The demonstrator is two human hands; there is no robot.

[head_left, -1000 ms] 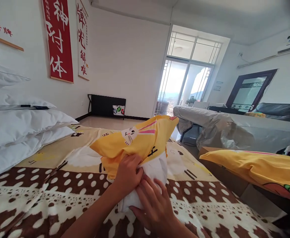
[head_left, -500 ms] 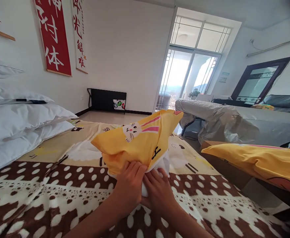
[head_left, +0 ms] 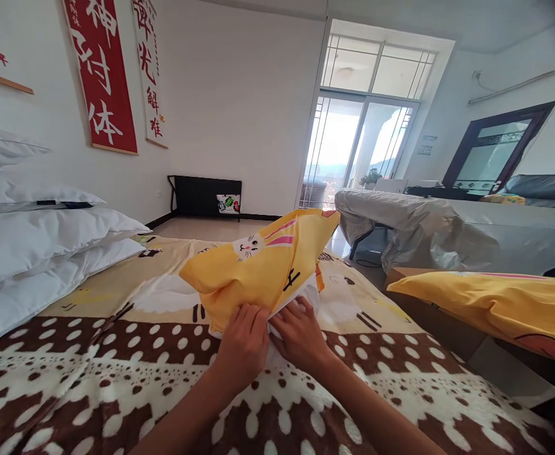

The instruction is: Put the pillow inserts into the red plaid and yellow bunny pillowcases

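A yellow pillowcase (head_left: 263,265) printed with a white rabbit lies bunched before me on the patterned blanket (head_left: 173,385). White cloth, apparently a pillow (head_left: 277,354), shows at its near opening and along its right side. My left hand (head_left: 246,338) has its fingers curled over the near edge of the pillowcase and grips it. Close beside it, my right hand (head_left: 301,332) is bent round the white pillow at the opening, knuckles up. Some of its fingertips are hidden under the yellow edge.
White pillows (head_left: 59,237) are stacked at the left. On the right, a cardboard box (head_left: 429,322) holds another yellow pillowcase (head_left: 500,306). Behind it stands furniture under plastic sheeting (head_left: 429,227). A black folded frame (head_left: 201,196) leans against the far wall.
Both hands have shifted slightly left with the pillowcase edge. My right hand has moved up toward the opening, its fingers further under the yellow edge. The camera view has tilted slightly.
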